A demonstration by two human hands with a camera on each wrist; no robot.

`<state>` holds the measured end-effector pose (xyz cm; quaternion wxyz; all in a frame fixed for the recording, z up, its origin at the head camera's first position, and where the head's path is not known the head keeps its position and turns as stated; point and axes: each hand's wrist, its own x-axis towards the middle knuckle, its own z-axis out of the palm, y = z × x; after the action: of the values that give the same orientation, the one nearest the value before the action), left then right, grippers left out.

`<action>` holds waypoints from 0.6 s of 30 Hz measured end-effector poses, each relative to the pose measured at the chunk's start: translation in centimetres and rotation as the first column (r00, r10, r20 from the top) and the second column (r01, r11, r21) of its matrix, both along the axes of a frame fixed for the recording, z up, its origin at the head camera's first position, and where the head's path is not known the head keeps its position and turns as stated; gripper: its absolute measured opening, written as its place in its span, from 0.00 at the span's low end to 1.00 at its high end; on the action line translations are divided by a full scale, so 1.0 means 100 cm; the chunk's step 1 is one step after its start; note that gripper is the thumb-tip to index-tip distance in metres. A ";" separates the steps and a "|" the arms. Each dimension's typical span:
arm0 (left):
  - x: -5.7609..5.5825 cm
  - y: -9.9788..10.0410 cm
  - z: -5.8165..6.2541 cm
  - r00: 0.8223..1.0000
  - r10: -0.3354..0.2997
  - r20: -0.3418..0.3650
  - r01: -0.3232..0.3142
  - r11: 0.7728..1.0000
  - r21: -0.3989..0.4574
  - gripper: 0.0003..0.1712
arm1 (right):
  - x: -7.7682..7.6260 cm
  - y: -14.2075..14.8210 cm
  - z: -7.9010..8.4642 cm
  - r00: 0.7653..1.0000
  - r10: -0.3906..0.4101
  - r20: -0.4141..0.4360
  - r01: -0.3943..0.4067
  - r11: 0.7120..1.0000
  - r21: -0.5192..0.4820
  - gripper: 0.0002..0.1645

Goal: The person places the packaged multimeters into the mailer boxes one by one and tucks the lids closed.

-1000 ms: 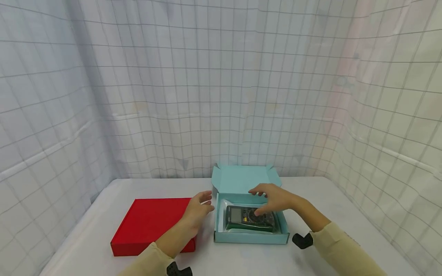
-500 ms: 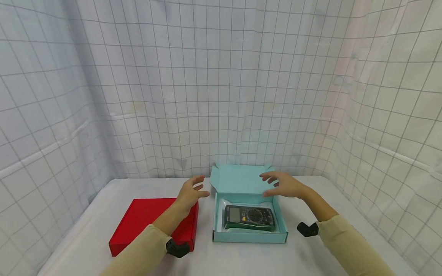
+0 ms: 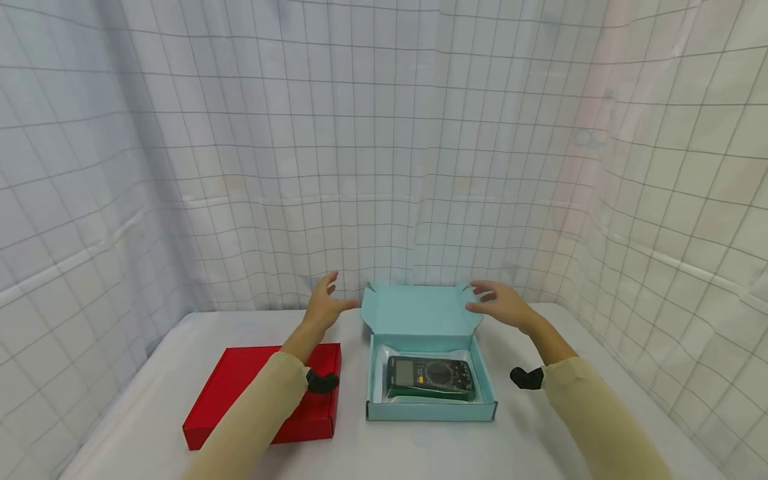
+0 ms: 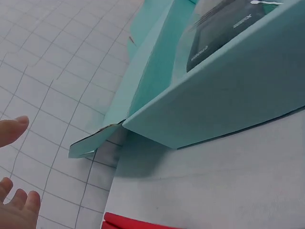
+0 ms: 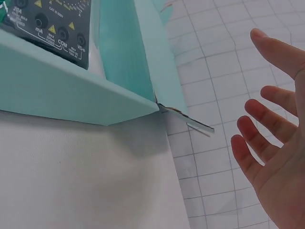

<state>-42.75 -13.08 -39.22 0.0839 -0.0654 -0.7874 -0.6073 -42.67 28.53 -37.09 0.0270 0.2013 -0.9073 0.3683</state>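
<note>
A light blue cardboard box (image 3: 432,412) stands with its lid (image 3: 423,310) folded back toward the curtain. Inside lies a black and green multimeter (image 3: 431,377), wrapped in clear plastic. My left hand (image 3: 323,308) is spread beside the lid's left edge, thumb toward it, holding nothing. On the other side my right hand (image 3: 499,304) has its fingertips near the lid's right corner, fingers loosely bent. The left wrist view catches only a few fingertips (image 4: 12,133) at its left edge, apart from the box. In the right wrist view, the fingers (image 5: 267,124) are spread and bare.
A closed red box (image 3: 240,383) sits on the white table (image 3: 414,453) to the left, partly covered by my left sleeve. Behind and on both sides hangs a white gridded curtain (image 3: 384,167).
Both hands have moved forward: the right from over the multimeter to the lid's right corner, the left from beside the box to the lid's left side. The box stays in place.
</note>
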 end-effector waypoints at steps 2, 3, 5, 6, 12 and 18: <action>-0.006 0.002 -0.002 1.000 0.017 0.013 -0.017 1.000 -0.004 0.52 | -0.004 0.002 -0.003 0.999 -0.026 0.023 0.027 0.999 -0.018 0.47; -0.009 0.003 -0.003 1.000 0.025 0.020 -0.024 1.000 -0.005 0.52 | -0.006 0.004 -0.005 0.999 -0.039 0.030 0.040 0.999 -0.025 0.48; -0.014 0.006 -0.005 0.999 0.034 0.033 -0.034 0.999 -0.005 0.52 | -0.009 0.008 -0.010 0.997 -0.063 0.046 0.065 0.997 -0.029 0.49; -0.016 0.008 -0.006 0.999 0.038 0.039 -0.038 0.999 -0.003 0.51 | -0.010 0.010 -0.012 0.996 -0.078 0.052 0.079 0.996 -0.033 0.49; -0.025 0.017 -0.015 0.991 0.061 0.115 -0.059 0.998 -0.023 0.49 | -0.019 0.016 -0.028 0.986 -0.119 0.115 0.128 0.988 -0.084 0.43; -0.031 0.023 -0.023 0.984 0.045 0.170 -0.044 0.999 -0.009 0.43 | -0.024 0.011 -0.032 0.984 -0.059 0.167 0.077 0.992 -0.101 0.37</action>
<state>-45.86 -10.76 -41.51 0.0297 0.0040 -0.7946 -0.6064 -45.04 29.65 -40.32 -0.0243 0.1376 -0.8917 0.4306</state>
